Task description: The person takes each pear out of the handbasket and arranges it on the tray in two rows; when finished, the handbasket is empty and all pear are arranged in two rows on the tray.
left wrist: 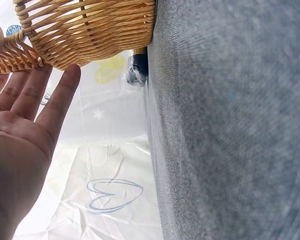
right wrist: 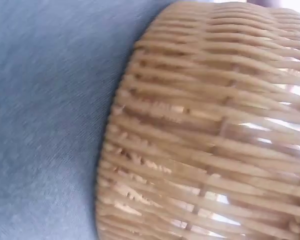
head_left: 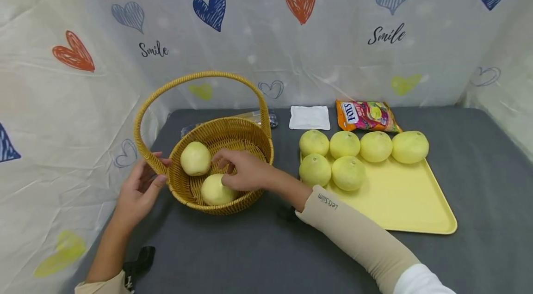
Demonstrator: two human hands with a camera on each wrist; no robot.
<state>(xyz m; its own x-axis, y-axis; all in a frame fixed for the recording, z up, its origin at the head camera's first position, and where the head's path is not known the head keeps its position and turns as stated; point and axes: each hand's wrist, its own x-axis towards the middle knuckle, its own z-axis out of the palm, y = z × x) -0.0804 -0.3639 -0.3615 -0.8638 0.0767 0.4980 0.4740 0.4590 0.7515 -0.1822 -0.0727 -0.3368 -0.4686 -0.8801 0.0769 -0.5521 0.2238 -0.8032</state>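
Observation:
A golden wicker basket (head_left: 189, 199) with a tall arched handle (head_left: 208, 74) stands on the grey table. In it lie two round pale yellow fruits, one at the back left (head_left: 195, 158) and one at the front (head_left: 216, 190). At the basket's left side, my left hand (head_left: 139, 192) holds the base of the handle between thumb and fingers. The left wrist view shows those fingers (left wrist: 27, 97) stretched along the wicker. My right hand (head_left: 245, 171) reaches over the right rim, fingers loosely bent between the fruits, gripping nothing. The right wrist view shows mostly basket wall (right wrist: 205, 125).
On the right, a yellow tray (head_left: 408, 197) carries several similar fruits (head_left: 349, 173) along its back and left. Behind it lie an orange and pink Fox's candy bag (head_left: 368, 116) and a white packet (head_left: 309, 118). A plastic-wrapped item (head_left: 272, 119) lies behind the basket.

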